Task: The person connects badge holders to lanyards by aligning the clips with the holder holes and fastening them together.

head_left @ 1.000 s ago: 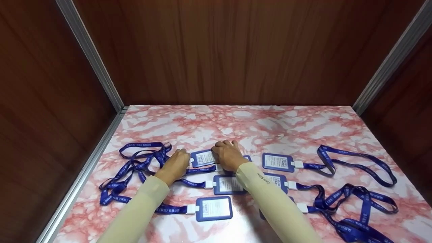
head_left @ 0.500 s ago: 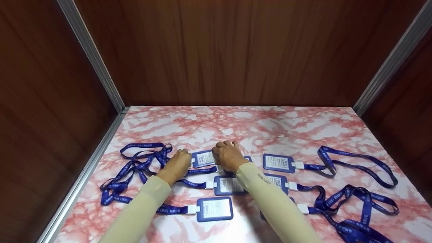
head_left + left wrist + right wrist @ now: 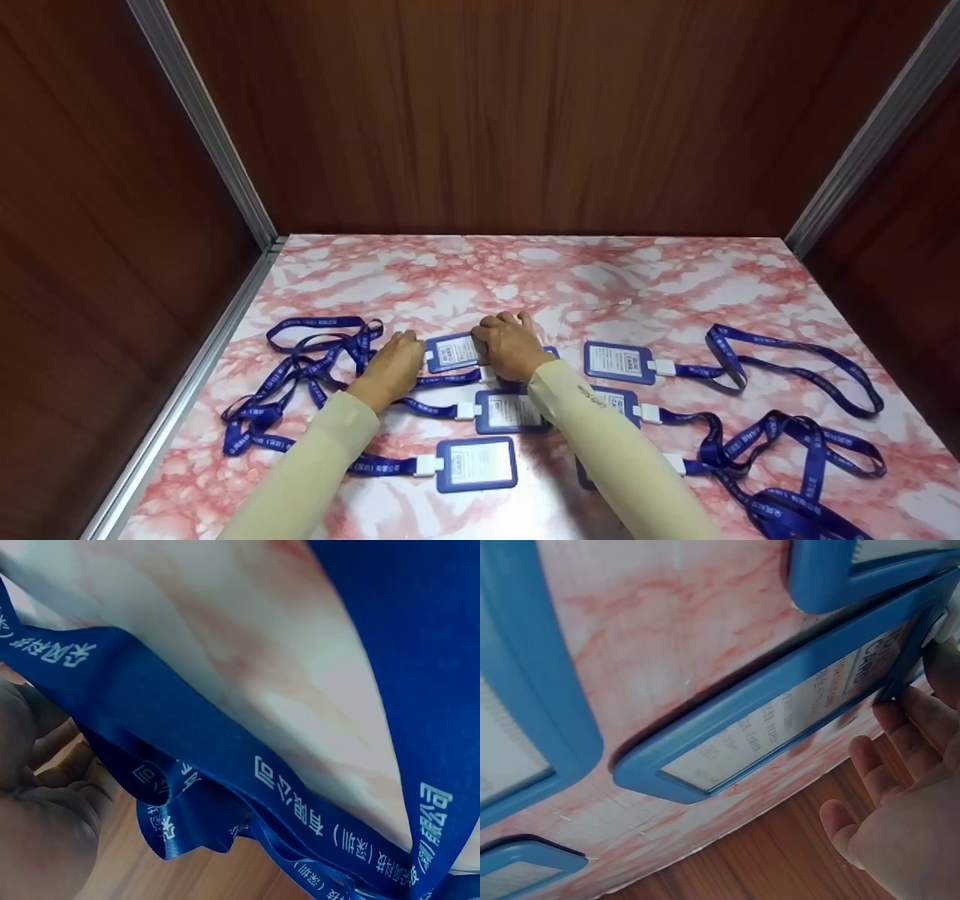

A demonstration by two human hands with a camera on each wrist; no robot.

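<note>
My left hand [image 3: 391, 367] has its fingertips curled at the strap end of the upper-left blue badge holder [image 3: 452, 352], beside a lanyard strap [image 3: 448, 378]. In the left wrist view, bent fingers [image 3: 67, 772] lie behind a wide printed lanyard [image 3: 202, 720]. My right hand [image 3: 512, 349] bends over the right end of that upper holder and covers most of a second badge holder [image 3: 553, 352]. The right wrist view has a badge holder [image 3: 780, 705] with a white clip [image 3: 939, 626] at the thumb and fingertip of my right hand [image 3: 907, 795]; the other fingers are loosely bent.
Two more badge holders, one [image 3: 511, 412] above the other [image 3: 477, 464], lie left of centre. At right are another holder [image 3: 618, 362] and several looped lanyards [image 3: 795, 442], partly under my right sleeve. Tangled straps [image 3: 300, 367] lie left. Brown panels [image 3: 525, 120] enclose the marbled table [image 3: 525, 270].
Both hands stay almost in place. My right forearm has shifted slightly to the right, and the holders and lanyards lie as before.
</note>
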